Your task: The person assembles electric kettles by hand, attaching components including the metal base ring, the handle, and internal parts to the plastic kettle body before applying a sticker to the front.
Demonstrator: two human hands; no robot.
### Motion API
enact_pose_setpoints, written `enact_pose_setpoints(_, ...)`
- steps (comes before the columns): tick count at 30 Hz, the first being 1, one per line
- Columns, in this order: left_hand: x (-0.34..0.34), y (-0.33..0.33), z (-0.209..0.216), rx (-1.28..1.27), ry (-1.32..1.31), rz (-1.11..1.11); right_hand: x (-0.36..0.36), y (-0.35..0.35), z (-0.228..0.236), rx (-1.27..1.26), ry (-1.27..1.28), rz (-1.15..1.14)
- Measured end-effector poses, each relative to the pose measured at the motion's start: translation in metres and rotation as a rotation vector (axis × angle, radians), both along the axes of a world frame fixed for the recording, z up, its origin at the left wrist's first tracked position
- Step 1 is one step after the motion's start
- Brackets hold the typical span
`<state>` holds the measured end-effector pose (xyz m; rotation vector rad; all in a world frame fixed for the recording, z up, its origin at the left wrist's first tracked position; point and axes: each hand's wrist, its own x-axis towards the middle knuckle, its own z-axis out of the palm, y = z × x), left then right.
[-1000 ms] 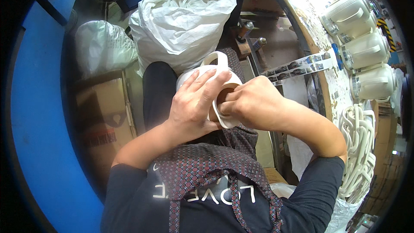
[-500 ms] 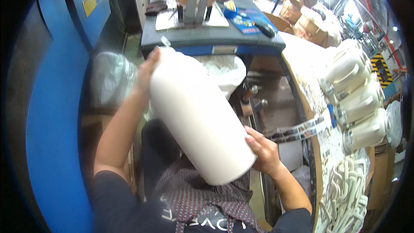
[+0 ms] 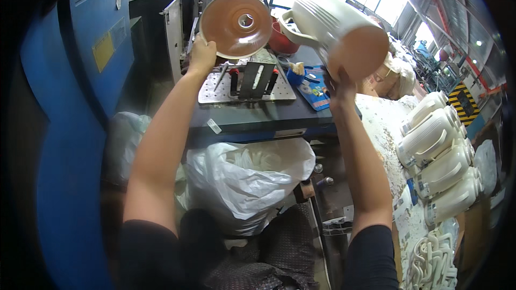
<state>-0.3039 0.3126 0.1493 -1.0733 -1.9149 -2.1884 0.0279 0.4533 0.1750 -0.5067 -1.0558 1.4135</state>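
A cream jug (image 3: 333,21) with a handle is held up at the upper right, lying nearly sideways. Its round brownish end is turned toward me. My right hand (image 3: 342,87) is closed on that end from below; some of its fingers are hidden behind the jug. At the far edge of my reach, my left hand (image 3: 203,56) grips the rim of a brown, glossy, bowl-shaped piece (image 3: 228,27) with a hole in its middle. That piece stands above a perforated metal plate (image 3: 212,94) carrying a dark upright bracket (image 3: 257,80) and red-tipped clamps.
A white plastic bag (image 3: 231,177) hangs open below the dark workbench (image 3: 247,121). A blue cup (image 3: 295,75) stands right of the plate. On the right-hand table, several cream jugs (image 3: 430,134) lie above a pile of loose handles (image 3: 432,263). A blue cabinet (image 3: 70,145) borders my left.
The jug has gone from in front of my lap up to the far right, and its handle now shows. My left hand has left it and taken hold of the brown piece's rim.
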Motion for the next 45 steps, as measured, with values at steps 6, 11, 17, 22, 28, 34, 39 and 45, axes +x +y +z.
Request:
enact_pose_setpoints(6,-0.033,-0.061,0.011,0.270,-0.476,-0.272,-0.115,0.032,0.013,0.006,0.000,-0.180)
enact_pose_setpoints(11,0.028,-0.154,-0.037,0.546,-0.618,-0.460,-0.125,0.060,-0.015,0.384,-0.319,-0.370)
enact_pose_setpoints(17,0.097,-0.258,-0.136,0.528,-0.617,-0.422,-0.119,0.019,-0.005,0.777,-0.889,-0.278)
enact_pose_setpoints(22,0.150,-0.318,-0.152,0.446,-0.806,-0.349,-0.115,0.014,0.008,0.939,-1.142,-0.249)
enact_pose_setpoints(28,0.203,-0.333,-0.158,0.328,-0.842,-0.442,-0.095,0.011,0.005,0.734,-0.926,-0.265)
enact_pose_setpoints(34,0.258,-0.353,-0.156,0.162,-0.738,-0.508,0.033,-0.192,-0.011,0.737,-0.275,0.669)
enact_pose_setpoints(39,0.322,-0.353,-0.154,-0.007,-0.400,-0.632,0.177,-0.326,-0.101,0.750,-0.581,0.146)
enact_pose_setpoints(45,0.254,-0.358,-0.178,0.141,-0.678,-1.199,0.313,-0.365,-0.168,0.805,-0.653,-0.072)
